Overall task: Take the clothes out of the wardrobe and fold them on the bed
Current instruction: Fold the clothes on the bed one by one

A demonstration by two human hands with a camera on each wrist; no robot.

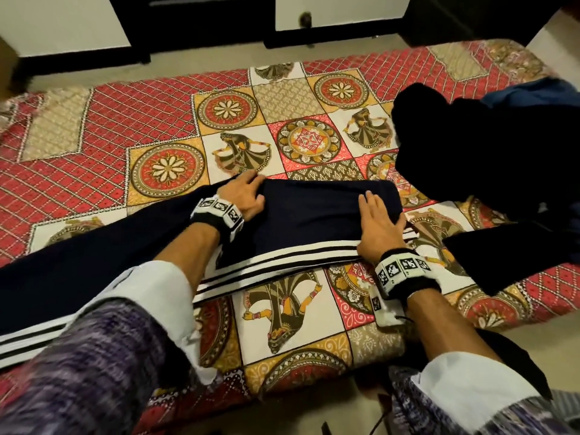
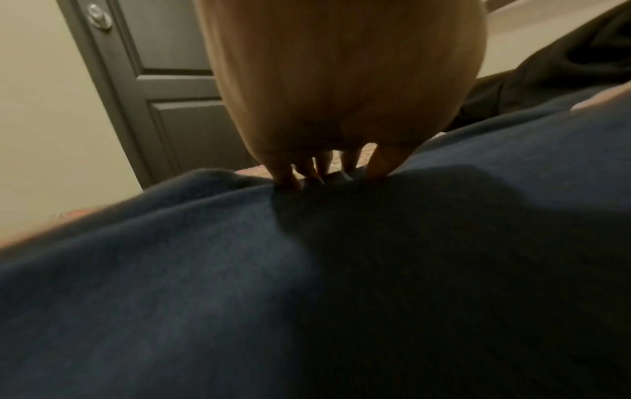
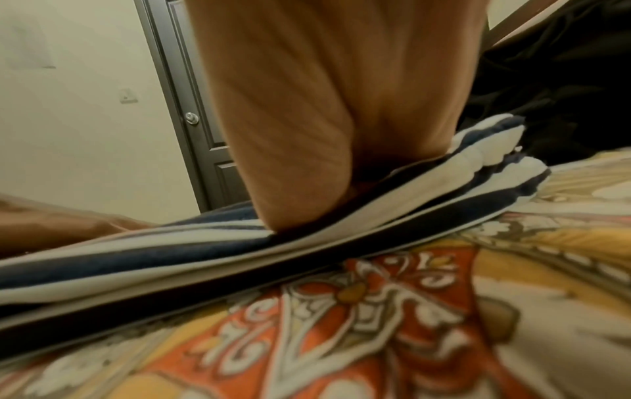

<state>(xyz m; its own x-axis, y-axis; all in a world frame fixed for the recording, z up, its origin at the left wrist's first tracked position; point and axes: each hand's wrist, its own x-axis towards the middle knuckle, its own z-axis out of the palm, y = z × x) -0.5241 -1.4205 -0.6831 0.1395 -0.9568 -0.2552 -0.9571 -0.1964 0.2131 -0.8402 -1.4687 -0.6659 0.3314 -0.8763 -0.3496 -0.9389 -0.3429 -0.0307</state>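
Observation:
Navy trousers (image 1: 314, 211) with white side stripes lie across the patterned bed (image 1: 125, 120), their right end folded back over itself. My left hand (image 1: 251, 191) grips the far left edge of the folded part, thumb on top and fingers curled over the edge. In the left wrist view those fingertips (image 2: 283, 178) dig into the navy cloth (image 2: 239, 270). My right hand (image 1: 376, 221) lies flat on the fold's right end, fingers straight, pressing it down. The right wrist view shows the heel of that hand (image 3: 324, 121) on the striped seam (image 3: 204, 251).
A heap of black clothes (image 1: 486, 152) covers the bed's right side, with a blue garment (image 1: 533, 92) behind it. Dark-framed wardrobe doors (image 1: 339, 14) stand beyond the far edge. The bed's left and far parts show bare sheet. A grey door (image 2: 170, 108) is behind.

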